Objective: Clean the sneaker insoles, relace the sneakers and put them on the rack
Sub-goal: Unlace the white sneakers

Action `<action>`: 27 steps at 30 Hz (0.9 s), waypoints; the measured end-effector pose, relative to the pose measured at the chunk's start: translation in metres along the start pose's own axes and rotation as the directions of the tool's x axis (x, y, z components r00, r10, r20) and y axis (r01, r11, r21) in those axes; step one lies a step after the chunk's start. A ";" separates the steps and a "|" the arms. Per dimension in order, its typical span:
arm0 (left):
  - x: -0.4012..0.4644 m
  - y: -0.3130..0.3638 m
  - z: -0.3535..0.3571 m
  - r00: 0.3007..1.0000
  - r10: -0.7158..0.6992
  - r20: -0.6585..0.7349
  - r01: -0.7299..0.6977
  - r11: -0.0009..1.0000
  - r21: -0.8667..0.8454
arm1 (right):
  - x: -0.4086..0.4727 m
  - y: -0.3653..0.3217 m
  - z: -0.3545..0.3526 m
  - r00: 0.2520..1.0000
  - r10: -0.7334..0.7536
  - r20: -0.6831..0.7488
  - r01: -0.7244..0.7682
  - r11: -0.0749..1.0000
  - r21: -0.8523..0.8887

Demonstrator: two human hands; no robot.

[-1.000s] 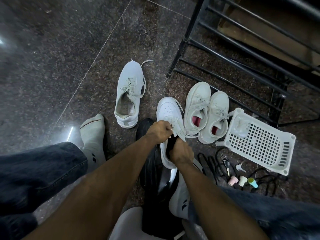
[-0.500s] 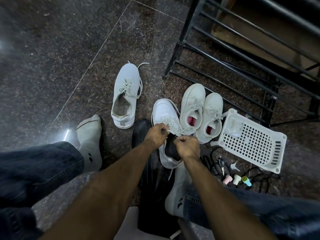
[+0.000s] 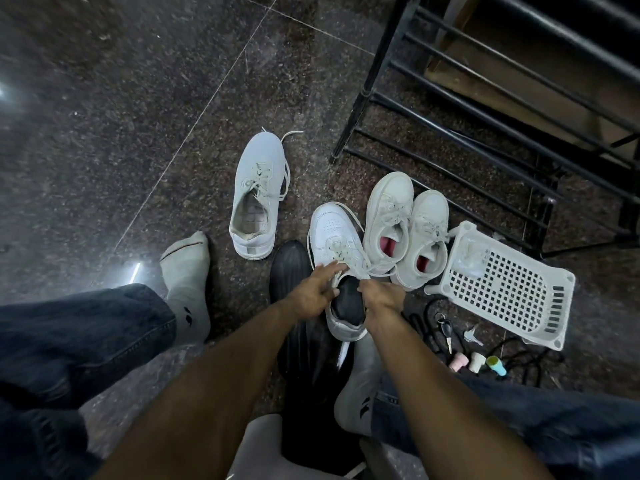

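Note:
A white sneaker (image 3: 331, 227) with a black insole (image 3: 347, 303) inside stands on the floor in front of me, toe pointing away. My left hand (image 3: 311, 293) reaches over its left side, fingers stretched out and touching the loose white laces (image 3: 341, 252). At the right edge of the shoe's opening, my right hand (image 3: 381, 296) is curled and pinches a lace strand. A lone pale sneaker (image 3: 258, 199) lies further left. Two more white sneakers with pink insoles (image 3: 391, 209) (image 3: 427, 233) stand side by side to the right. The black metal rack (image 3: 485, 119) is at the upper right.
A white plastic basket (image 3: 540, 306) lies tipped beside the pair. Keys (image 3: 446, 330), small coloured caps (image 3: 478, 361) and black cords (image 3: 523, 363) are scattered by my right leg. A glossy black object (image 3: 292, 268) lies under the held sneaker. My socked feet (image 3: 188, 278) (image 3: 360, 389) flank it.
My right hand came up out of the shoe's opening to its right edge and took a lace. My left hand's fingers have straightened over the laces. The camera view moved closer.

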State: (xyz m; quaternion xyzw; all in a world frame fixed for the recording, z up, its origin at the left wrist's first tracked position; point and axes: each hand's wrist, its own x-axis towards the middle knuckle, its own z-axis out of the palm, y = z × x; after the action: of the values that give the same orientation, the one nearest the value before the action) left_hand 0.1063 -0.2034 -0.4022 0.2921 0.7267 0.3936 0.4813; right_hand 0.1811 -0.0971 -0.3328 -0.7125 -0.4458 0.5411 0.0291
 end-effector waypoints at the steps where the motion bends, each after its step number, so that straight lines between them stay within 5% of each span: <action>1: 0.000 -0.001 -0.003 1.000 0.014 0.010 -0.015 1.000 0.019 | -0.001 -0.004 -0.003 1.000 0.016 0.010 -0.016 1.000 0.019; 6: 0.004 -0.002 -0.006 1.000 0.005 0.020 -0.006 0.998 0.070 | -0.004 -0.019 -0.027 0.996 0.048 0.074 -0.042 0.996 -0.081; 12: 0.009 0.006 -0.009 0.999 -0.044 0.008 0.037 0.919 0.392 | -0.029 -0.041 -0.052 0.984 0.025 0.178 0.028 0.957 -0.289; 18: 0.017 0.012 -0.024 0.994 -0.104 0.044 0.084 0.942 0.324 | -0.068 -0.097 -0.084 0.942 -0.082 0.325 0.232 0.860 -0.455; 21: 0.011 0.015 -0.025 0.997 -0.078 -0.005 0.078 0.994 0.071 | -0.083 -0.132 -0.106 0.924 -0.227 0.309 0.358 0.801 -0.480; 23: 0.004 0.023 -0.023 0.976 -0.103 -0.191 0.066 0.979 -0.191 | -0.082 -0.141 -0.114 0.911 -0.303 0.280 0.401 0.810 -0.428; 25: -0.008 0.036 -0.025 0.888 -0.278 -0.367 0.065 0.864 -0.499 | -0.080 -0.133 -0.110 0.889 -0.359 0.283 0.437 0.850 -0.296; 27: -0.022 0.046 -0.030 0.862 -0.447 -0.239 0.120 0.637 -0.762 | -0.077 -0.106 -0.094 0.857 -0.405 0.319 0.477 0.858 -0.193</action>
State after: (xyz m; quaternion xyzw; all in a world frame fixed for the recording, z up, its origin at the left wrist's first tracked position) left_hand 0.0885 -0.2060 -0.3455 -0.1315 0.6315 0.6165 0.4515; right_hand 0.1907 -0.0426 -0.1811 -0.5079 -0.6660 0.5463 -0.0026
